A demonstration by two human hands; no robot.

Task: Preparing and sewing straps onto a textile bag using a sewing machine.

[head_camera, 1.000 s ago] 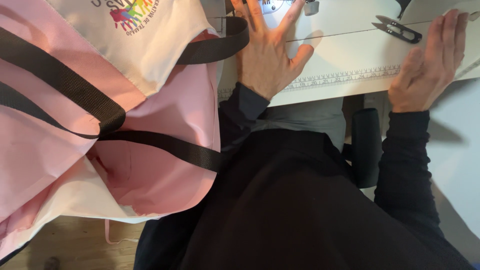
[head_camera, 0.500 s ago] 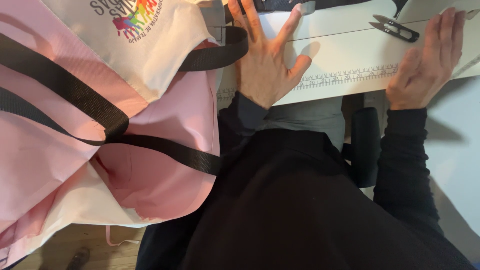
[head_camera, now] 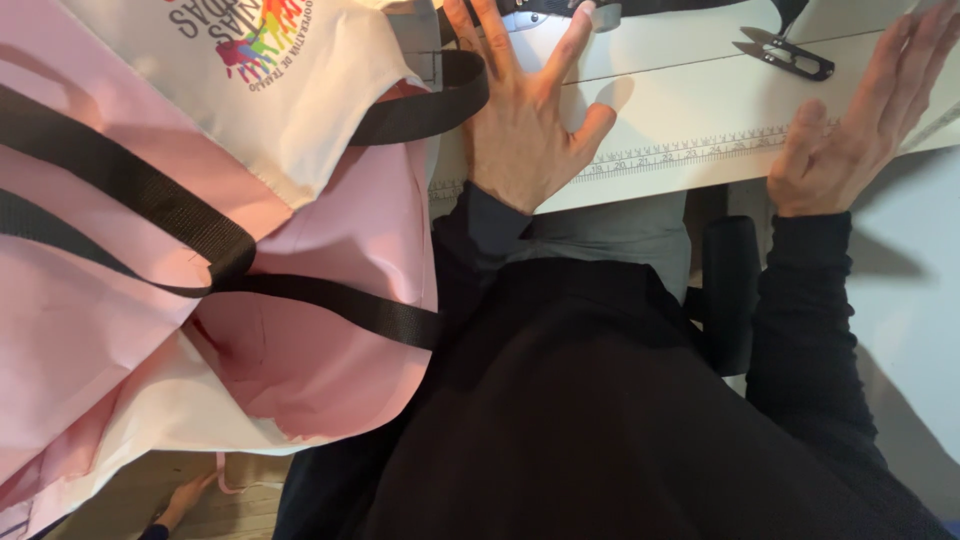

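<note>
Barely a shift since a moment ago: both hands stay flat on the white table (head_camera: 680, 130). Left hand (head_camera: 525, 120) lies spread, fingers apart, beside the black strap (head_camera: 420, 110) of the pink bag (head_camera: 330, 240); right hand (head_camera: 860, 120) rests open near the thread snips (head_camera: 785, 52).

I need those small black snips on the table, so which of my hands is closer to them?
Right. Your right hand lies flat on the white table just right of the snips, its fingertips nearly level with them. Your left hand lies spread farther off, to their left.
</note>
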